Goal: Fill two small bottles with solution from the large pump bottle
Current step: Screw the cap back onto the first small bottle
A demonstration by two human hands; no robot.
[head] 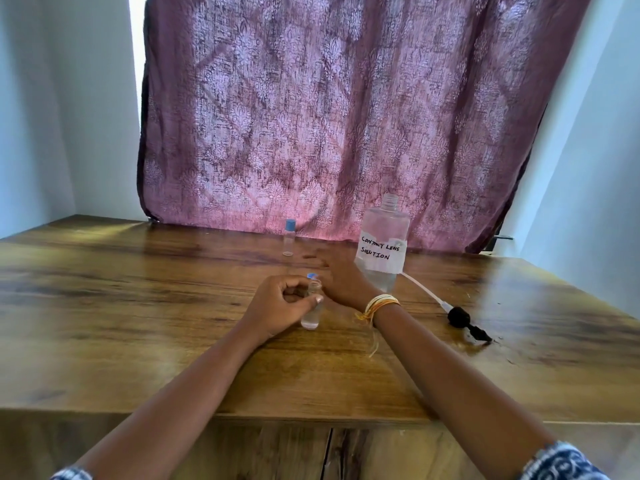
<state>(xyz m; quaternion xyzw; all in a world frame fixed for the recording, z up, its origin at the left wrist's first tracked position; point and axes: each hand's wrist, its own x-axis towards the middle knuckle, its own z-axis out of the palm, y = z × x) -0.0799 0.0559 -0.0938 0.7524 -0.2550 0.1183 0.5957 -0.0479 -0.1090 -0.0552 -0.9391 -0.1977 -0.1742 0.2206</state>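
My left hand [278, 303] grips a small clear bottle [311, 315] standing uncapped on the wooden table [138, 306], with some liquid at its bottom. A small blue cap [312, 275] shows just above the bottle's mouth, beside my right hand [341, 277]. That hand lies low over the table with fingers stretched forward; whether it touches the cap is unclear. Behind it stands the large clear bottle [384, 244], labelled "Contact Lens Solution", with its neck open. A second small bottle [289, 237] with a blue cap stands further back.
The black pump head with its white tube [460, 320] lies on the table to the right of the large bottle. A patterned purple curtain [346, 116] hangs behind the table. White walls flank both sides.
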